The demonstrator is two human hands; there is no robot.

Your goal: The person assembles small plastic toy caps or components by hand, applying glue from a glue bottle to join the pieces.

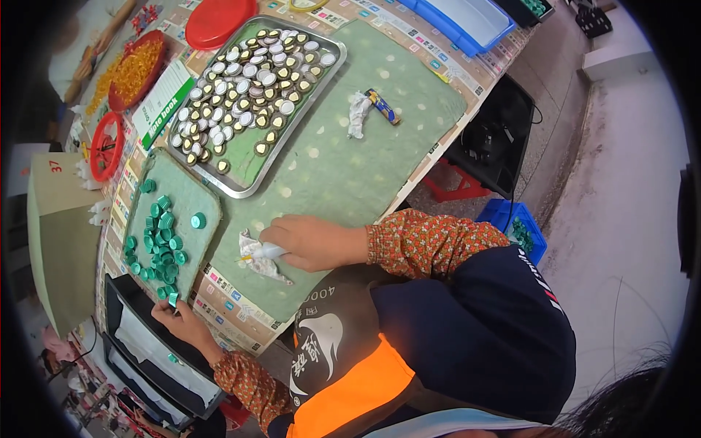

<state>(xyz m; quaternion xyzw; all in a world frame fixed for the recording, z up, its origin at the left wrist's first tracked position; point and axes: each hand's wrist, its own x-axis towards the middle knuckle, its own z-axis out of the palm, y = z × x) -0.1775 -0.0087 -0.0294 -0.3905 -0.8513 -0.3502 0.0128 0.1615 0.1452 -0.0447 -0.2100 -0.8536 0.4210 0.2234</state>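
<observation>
My right hand [314,243] is closed around a small white squeeze bottle [267,250] with a thin yellow nozzle that points left. Its tip is over a crumpled, stained white tissue [264,271] on the green mat. At the near edge of the green-covered board, my left hand [182,325] pinches a small shiny green fluted cap [173,299] between its fingertips. Several more caps of this kind [162,248] lie heaped on the board [197,252], and a single cap [198,220] sits apart to their right.
A metal tray [296,142] of small round white and gold pieces stands beyond the board. On the spotted green mat [350,175] lie a blue-and-yellow tube [383,107] and another tissue [358,115]. Black bins [157,350] stand below left; a blue basin [467,25] is far right.
</observation>
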